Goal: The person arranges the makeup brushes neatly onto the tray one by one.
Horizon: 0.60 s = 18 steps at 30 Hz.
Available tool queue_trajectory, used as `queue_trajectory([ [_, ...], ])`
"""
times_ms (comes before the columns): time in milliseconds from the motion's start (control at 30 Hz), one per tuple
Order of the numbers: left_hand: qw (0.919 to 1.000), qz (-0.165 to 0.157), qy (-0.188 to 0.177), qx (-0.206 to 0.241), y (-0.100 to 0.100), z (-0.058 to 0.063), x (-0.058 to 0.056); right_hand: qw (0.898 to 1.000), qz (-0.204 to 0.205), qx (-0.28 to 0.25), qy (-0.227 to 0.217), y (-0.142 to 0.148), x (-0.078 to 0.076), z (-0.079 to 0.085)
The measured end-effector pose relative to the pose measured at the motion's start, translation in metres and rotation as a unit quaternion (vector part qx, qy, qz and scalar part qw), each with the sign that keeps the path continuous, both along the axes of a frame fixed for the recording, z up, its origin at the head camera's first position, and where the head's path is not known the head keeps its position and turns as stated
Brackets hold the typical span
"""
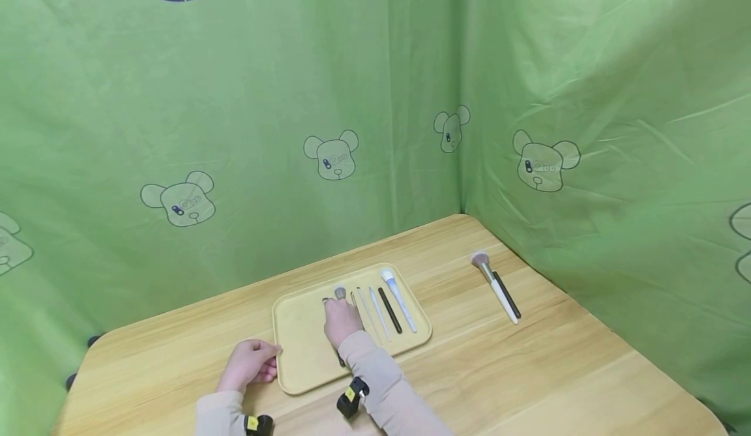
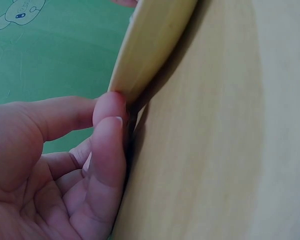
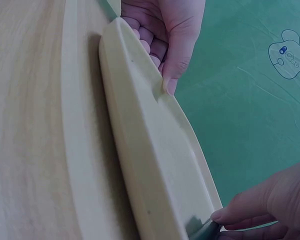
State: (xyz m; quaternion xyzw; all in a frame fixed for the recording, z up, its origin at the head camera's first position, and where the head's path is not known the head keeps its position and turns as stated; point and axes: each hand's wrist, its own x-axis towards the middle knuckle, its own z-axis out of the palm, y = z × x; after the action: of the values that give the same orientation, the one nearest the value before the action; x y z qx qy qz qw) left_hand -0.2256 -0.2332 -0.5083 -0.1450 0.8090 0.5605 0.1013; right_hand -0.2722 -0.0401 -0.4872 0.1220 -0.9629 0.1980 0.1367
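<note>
My left hand (image 1: pixel 249 362) pinches the left rim of a yellow tray (image 1: pixel 305 345), thumb on top. In the left wrist view, the thumb and fingertips meet at the tray's edge. My right hand (image 1: pixel 342 322) is low over the middle of the tray and pinches a makeup brush (image 1: pixel 341 359); its dark handle end shows below the wrist, and the hand hides most of it. Just beyond the knuckles lies a grey-bristled brush (image 1: pixel 340 291). To the right, several slim brushes lie side by side, among them a black stick (image 1: pixel 390 310) and a white-bristled brush (image 1: pixel 399 299).
On the wooden table (image 1: pixel 528 377), right of the tray, a large brush with pinkish bristles (image 1: pixel 480 259) and a white handle lies beside a black stick (image 1: pixel 508 296). Green curtains (image 1: pixel 252 97) with bear prints stand behind the table and along its right side.
</note>
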Motion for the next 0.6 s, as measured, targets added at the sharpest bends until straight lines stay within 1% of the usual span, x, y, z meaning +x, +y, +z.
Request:
queue_trajectory([
  [300,1.0,0.0,0.0,0.0,0.0007,0.001,0.0009,1.0,0.004,-0.003,-0.005,0.0008,-0.0021,-0.001],
  [433,1.0,0.002,-0.001,-0.001,0.0007,0.0011,0.0007,1.0,0.006,-0.006,-0.016,0.0008,-0.0025,-0.0012],
  [600,1.0,0.003,-0.001,0.0,0.0009,0.0013,0.001,0.999,0.011,-0.024,-0.031,0.0014,-0.0027,0.0005],
])
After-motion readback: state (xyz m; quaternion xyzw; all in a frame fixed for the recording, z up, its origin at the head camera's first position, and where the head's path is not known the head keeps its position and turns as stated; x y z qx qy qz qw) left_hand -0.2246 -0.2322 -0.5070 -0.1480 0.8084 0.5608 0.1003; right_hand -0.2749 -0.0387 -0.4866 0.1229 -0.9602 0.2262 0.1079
